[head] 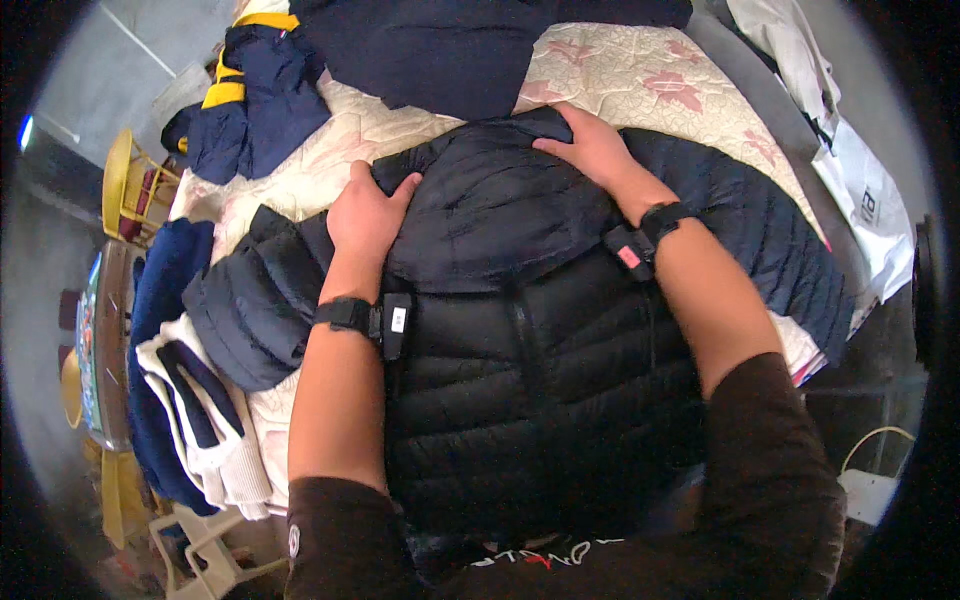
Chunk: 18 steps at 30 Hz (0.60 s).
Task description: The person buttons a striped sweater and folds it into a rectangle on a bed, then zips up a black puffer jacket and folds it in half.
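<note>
A black quilted puffer jacket [480,375] lies spread on the bed in front of me, its two sleeves reaching out to the sides. My left hand [367,206] grips the left end of the jacket's upper part, thumb on top and fingers tucked out of sight. At the other end, my right hand [589,146] pinches the edge between thumb and fingers. Between both hands the dark hood or collar part [495,210] is stretched out. The jacket's lower end runs down toward my body in shadow. Each wrist wears a black strap with a small box.
The bed has a floral quilted cover [615,67]. Beyond the jacket lies a dark garment [435,52], with a navy and yellow jacket [259,105] to its left. Blue [161,375] and white [240,465] knitwear lies left. A white bag [862,202] stands right, a plastic chair [206,555] lower left.
</note>
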### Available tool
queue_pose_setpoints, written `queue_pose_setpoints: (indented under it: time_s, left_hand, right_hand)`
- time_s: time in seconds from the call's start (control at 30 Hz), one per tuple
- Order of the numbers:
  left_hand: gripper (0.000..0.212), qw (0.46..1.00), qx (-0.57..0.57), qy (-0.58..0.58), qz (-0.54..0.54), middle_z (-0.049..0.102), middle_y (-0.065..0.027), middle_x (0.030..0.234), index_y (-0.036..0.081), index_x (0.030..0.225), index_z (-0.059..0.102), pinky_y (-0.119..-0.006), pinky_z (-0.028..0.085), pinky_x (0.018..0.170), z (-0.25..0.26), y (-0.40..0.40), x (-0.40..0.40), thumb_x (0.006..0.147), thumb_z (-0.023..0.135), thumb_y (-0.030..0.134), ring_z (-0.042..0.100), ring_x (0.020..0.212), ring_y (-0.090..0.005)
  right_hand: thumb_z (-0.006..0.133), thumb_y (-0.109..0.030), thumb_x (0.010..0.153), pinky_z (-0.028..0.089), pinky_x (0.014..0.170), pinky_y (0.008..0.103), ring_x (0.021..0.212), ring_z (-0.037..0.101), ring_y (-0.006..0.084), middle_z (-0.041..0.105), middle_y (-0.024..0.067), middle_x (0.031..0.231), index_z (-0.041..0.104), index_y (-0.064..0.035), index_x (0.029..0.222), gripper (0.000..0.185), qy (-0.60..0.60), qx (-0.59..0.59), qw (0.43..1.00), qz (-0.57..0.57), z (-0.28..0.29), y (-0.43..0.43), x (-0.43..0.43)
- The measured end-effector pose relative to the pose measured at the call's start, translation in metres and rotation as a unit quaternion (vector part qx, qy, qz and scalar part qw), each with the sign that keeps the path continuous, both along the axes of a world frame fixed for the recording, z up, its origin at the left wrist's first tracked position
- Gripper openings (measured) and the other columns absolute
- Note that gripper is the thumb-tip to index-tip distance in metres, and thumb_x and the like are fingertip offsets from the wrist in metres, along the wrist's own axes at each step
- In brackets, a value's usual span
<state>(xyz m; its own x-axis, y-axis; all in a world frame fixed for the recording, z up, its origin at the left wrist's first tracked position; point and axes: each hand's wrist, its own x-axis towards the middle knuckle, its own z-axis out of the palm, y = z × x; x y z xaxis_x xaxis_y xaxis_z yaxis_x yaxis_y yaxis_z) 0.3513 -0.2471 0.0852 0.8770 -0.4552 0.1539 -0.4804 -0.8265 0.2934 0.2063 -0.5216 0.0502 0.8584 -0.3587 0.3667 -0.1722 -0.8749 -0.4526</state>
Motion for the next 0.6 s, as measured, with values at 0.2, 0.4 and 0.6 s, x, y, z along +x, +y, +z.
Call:
queue_pose_setpoints:
  time_s: [0.2, 0.4, 0.6]
  left_hand:
    - [0.070, 0.985, 0.100, -0.137, -0.033, 0.055, -0.0287, 0.124, 0.003, 0.137, 0.040, -0.046, 0.045, 0.094, 0.050, -0.001, -0.009, 0.085, 0.063, 0.044, 0.053, 0.118, -0.0390]
    - [0.048, 0.981, 0.014, -0.027, -0.193, 0.035, -0.0151, 0.149, 0.023, 0.140, 0.044, -0.068, 0.021, 0.104, 0.015, -0.035, -0.069, 0.096, 0.041, 0.044, 0.029, 0.137, -0.0408]
    - [0.052, 0.981, 0.049, -0.076, -0.169, 0.028, -0.0109, 0.153, 0.027, 0.141, 0.042, -0.075, 0.011, 0.102, -0.016, -0.030, -0.081, 0.092, 0.045, 0.044, 0.018, 0.142, -0.0394]
  right_hand:
    - [0.045, -0.054, 0.089, 0.044, 0.097, 0.0406, 0.110, 0.058, 0.0407, 0.062, 0.0205, 0.120, 0.059, -0.0141, 0.126, 0.056, 0.131, 0.080, 0.988, -0.035, 0.072, 0.019, 0.020]
    - [0.037, -0.046, 0.096, 0.014, 0.109, 0.0672, 0.142, 0.020, 0.0378, 0.023, 0.0114, 0.155, 0.037, -0.0267, 0.145, 0.053, 0.188, -0.020, 0.982, -0.020, 0.048, 0.105, -0.009]
    - [0.044, -0.039, 0.095, 0.011, 0.112, 0.0620, 0.143, 0.019, 0.0347, 0.027, 0.0105, 0.153, 0.039, -0.0263, 0.144, 0.051, 0.144, -0.089, 0.985, -0.042, 0.017, 0.118, -0.019]
